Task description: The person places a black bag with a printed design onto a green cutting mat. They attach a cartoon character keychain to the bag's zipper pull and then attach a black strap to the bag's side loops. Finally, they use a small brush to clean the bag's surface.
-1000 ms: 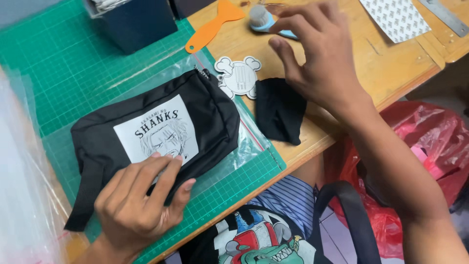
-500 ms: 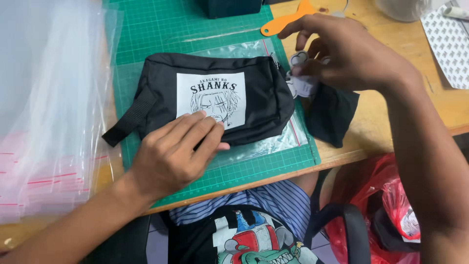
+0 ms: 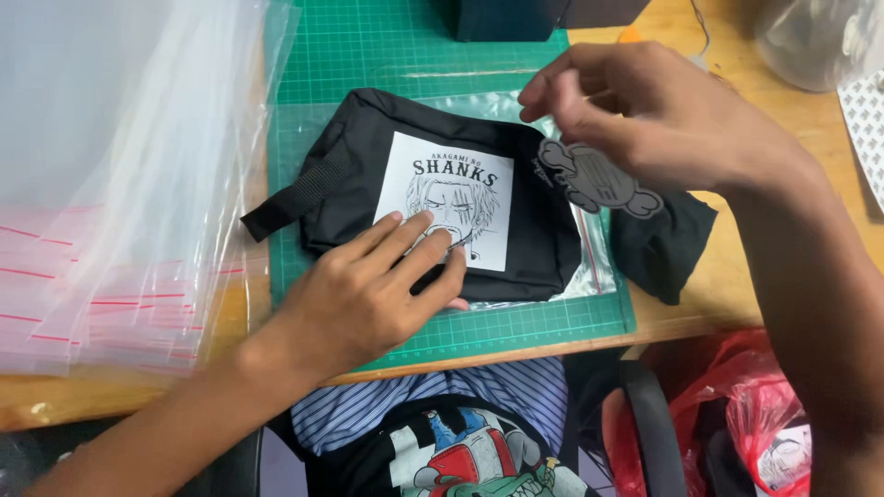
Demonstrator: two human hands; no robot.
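The left hand (image 3: 368, 294) lies flat, fingers spread, on the black pouch (image 3: 433, 198) (long axis along the bench's near edge), while the right hand (image 3: 663, 120) pinches a grey sticker (image 3: 594, 179) above its right end.

wooden desk (image 3: 755, 304) (light), green cutting mat (image 3: 368, 55)

Person, seen from above: bare left hand (image 3: 364, 294) and bare right hand (image 3: 663, 124), both forearms uncovered, no rings or watch visible. Blue-and-white striped cotton shirt (image 3: 433, 405) at the lap; black printed garment with colourful cartoon graphic (image 3: 470, 460) below it.
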